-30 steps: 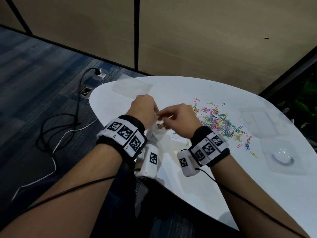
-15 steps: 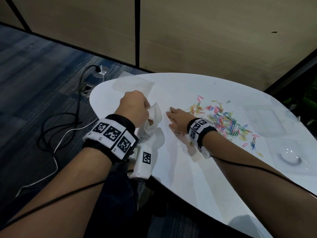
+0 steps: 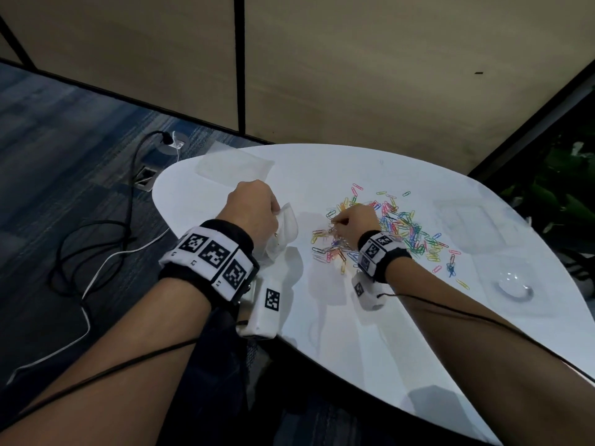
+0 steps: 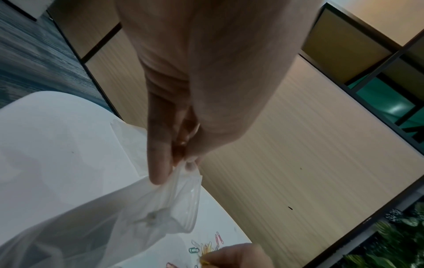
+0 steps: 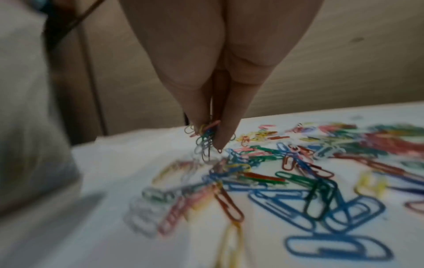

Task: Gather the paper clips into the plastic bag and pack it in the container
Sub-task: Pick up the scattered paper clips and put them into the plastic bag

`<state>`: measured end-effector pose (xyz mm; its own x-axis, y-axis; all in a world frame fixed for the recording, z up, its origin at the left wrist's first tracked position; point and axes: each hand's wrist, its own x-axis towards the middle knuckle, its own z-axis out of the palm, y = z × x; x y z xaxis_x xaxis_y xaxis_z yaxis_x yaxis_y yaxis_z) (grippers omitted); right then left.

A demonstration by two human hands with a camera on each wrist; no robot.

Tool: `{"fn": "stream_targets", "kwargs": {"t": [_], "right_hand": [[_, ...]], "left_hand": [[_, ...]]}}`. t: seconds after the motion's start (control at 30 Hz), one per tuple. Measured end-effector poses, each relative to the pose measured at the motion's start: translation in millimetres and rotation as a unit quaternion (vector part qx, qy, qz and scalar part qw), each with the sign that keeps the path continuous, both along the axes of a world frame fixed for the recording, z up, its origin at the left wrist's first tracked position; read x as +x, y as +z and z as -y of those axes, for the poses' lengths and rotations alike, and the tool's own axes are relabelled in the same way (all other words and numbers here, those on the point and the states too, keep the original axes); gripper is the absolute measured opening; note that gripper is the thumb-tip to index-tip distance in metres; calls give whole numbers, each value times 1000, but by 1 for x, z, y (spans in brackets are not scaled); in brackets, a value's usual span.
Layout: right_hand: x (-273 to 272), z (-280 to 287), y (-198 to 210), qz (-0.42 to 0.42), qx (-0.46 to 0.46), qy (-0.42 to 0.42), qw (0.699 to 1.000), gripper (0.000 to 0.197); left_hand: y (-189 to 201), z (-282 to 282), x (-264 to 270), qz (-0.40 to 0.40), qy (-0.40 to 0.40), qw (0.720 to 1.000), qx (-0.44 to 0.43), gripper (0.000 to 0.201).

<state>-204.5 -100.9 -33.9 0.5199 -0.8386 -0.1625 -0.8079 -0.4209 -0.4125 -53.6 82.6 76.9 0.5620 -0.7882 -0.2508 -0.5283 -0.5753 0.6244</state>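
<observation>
Left hand (image 3: 252, 210) is pinching the plastic bag (image 3: 283, 231) mouth at the near table (image 3: 354, 333) edge. Right hand (image 3: 355, 220) is clenching a bunch from the paper clips (image 3: 402, 226); best lifting straight, keeping bag wide. Container (image 3: 512, 284) far right.

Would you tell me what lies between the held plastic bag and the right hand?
Only bare white table, seen in the head view, between plastic bag and right hand.

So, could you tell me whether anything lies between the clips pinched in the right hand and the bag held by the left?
Nothing visible: bare table separates the right hand from the plastic bag in the left hand.
</observation>
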Motion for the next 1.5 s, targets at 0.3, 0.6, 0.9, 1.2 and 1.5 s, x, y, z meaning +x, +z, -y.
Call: {"fn": "stream_targets", "kwargs": {"t": [0.3, 0.6, 0.9, 1.2, 1.5], "right_hand": [[-10, -36, 76, 455, 381, -185, 783, 13], [21, -95, 65, 405, 454, -146, 780, 20], [32, -97, 56, 196, 141, -38, 970, 14], [33, -101, 72, 136, 50, 83, 986, 16], [4, -52, 68, 278, 153, -19, 948, 31]], "left_hand": [[3, 6, -9, 5, -10, 1000, -1, 31], [1, 9, -15, -3, -6, 1000, -17, 21], [0, 6, -14, -23, -20, 999, -27, 21], [-3, 4, -6, -20, -29, 999, -28, 25], [-6, 3, 0, -14, -2, 999, -35, 27]]}}
